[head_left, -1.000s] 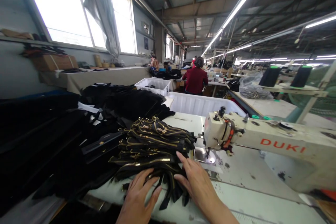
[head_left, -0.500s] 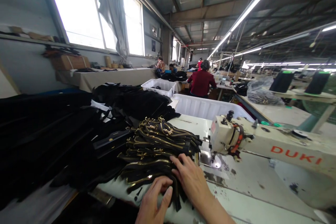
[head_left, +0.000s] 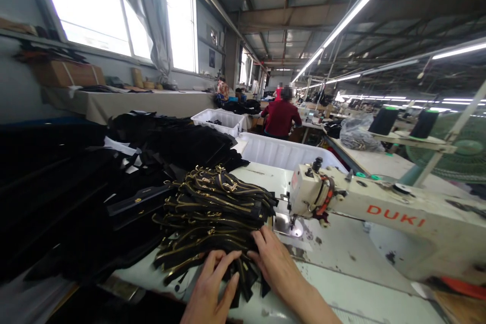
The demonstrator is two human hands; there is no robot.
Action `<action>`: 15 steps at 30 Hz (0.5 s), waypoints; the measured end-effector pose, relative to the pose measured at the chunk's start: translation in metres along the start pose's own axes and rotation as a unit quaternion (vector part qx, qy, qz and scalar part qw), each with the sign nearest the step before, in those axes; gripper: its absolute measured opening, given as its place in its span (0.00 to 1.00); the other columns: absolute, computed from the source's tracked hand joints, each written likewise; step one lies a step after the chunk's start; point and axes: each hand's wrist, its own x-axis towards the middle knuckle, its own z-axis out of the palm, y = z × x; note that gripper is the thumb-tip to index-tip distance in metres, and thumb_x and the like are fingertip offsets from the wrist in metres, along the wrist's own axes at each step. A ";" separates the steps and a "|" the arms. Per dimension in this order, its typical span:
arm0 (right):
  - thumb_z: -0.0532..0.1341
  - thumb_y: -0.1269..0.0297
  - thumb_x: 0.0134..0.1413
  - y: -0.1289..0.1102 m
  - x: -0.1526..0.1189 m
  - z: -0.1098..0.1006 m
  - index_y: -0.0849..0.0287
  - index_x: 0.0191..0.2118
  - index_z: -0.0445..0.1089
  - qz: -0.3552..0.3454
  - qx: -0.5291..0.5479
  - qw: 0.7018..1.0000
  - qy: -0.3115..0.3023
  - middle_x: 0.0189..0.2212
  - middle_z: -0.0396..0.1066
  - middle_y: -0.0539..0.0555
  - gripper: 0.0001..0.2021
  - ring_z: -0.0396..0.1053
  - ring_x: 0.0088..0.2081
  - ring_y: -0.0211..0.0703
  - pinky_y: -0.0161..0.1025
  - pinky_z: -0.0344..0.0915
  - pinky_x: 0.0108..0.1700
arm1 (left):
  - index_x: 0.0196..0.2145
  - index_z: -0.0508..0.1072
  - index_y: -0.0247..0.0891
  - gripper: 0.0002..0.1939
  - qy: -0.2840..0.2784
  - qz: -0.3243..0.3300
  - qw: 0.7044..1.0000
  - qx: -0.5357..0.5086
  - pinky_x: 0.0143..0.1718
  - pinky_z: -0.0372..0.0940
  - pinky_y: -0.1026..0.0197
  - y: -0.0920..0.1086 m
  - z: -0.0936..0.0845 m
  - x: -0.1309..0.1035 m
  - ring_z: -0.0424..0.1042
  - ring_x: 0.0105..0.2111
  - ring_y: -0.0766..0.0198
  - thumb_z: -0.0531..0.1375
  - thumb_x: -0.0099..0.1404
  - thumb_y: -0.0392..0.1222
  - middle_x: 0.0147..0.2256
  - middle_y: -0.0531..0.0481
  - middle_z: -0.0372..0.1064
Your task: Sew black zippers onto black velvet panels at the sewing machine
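A heap of black zipper strips with gold teeth and pulls (head_left: pixel 224 202) lies on the pale machine table (head_left: pixel 322 283), left of the sewing machine's needle. At the heap's near edge, my left hand (head_left: pixel 216 278) touches the strips, its fingers curved and apart. My right hand (head_left: pixel 271 258) rests on the right end of the lower strips, its fingers bent over them; the fingertips are partly lost against the black fabric. Between the two hands, several strip ends hang toward me.
The sewing machine (head_left: pixel 387 212) stands at the right. Black fabric pieces (head_left: pixel 68 197) are piled at the left. Behind the table are a large white bin (head_left: pixel 284 153) and a smaller one (head_left: pixel 222 121). A person in dark red (head_left: pixel 281 117) sits beyond.
The view has turned, shifting the scene left. My right hand has drawn back slightly from the top strips, and more loose strip ends show between my hands.
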 end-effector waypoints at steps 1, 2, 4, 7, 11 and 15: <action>0.63 0.77 0.56 0.000 0.000 0.003 0.60 0.46 0.66 0.003 0.001 1.000 0.004 0.42 0.67 0.57 0.12 0.70 0.44 0.49 0.42 0.69 0.44 | 0.51 0.75 0.50 0.15 -0.003 -0.011 1.000 -0.009 0.46 0.65 0.60 0.002 -0.001 0.001 0.71 0.42 0.57 0.56 0.68 0.46 0.43 0.49 0.67; 0.63 0.77 0.56 0.000 0.002 0.005 0.60 0.45 0.66 0.005 0.002 1.000 0.009 0.43 0.67 0.57 0.12 0.69 0.45 0.49 0.41 0.69 0.44 | 0.50 0.75 0.49 0.15 -0.009 -0.023 0.999 -0.020 0.45 0.65 0.61 0.004 -0.002 0.003 0.71 0.41 0.58 0.57 0.69 0.48 0.42 0.50 0.68; 0.62 0.80 0.55 -0.002 0.006 0.006 0.60 0.43 0.66 0.007 0.001 1.000 0.023 0.44 0.67 0.58 0.12 0.69 0.45 0.48 0.40 0.69 0.45 | 0.49 0.76 0.48 0.15 -0.025 -0.056 0.997 -0.054 0.44 0.65 0.61 0.009 -0.004 0.005 0.72 0.39 0.58 0.56 0.69 0.51 0.41 0.50 0.70; 0.61 0.81 0.55 -0.011 0.007 0.008 0.60 0.41 0.67 0.006 -0.009 0.999 0.041 0.42 0.68 0.58 0.10 0.69 0.43 0.50 0.43 0.70 0.43 | 0.47 0.78 0.44 0.19 -0.023 -0.119 0.984 -0.127 0.52 0.63 0.58 0.015 -0.002 0.007 0.71 0.47 0.54 0.56 0.68 0.56 0.44 0.47 0.72; 0.61 0.78 0.56 -0.034 -0.015 0.021 0.62 0.49 0.67 -0.112 -0.052 0.990 0.067 0.38 0.71 0.58 0.15 0.70 0.37 0.52 0.44 0.70 0.37 | 0.43 0.81 0.41 0.26 0.041 -0.237 0.943 -0.228 0.61 0.56 0.51 0.014 0.002 0.003 0.66 0.55 0.45 0.62 0.60 0.64 0.47 0.43 0.74; 0.61 0.70 0.60 -0.032 -0.037 0.019 0.57 0.52 0.65 -0.136 0.010 0.988 0.069 0.35 0.71 0.52 0.15 0.71 0.32 0.44 0.36 0.68 0.30 | 0.38 0.82 0.37 0.30 0.053 -0.281 0.923 -0.258 0.57 0.60 0.47 0.011 -0.001 0.001 0.71 0.48 0.44 0.60 0.59 0.69 0.39 0.41 0.76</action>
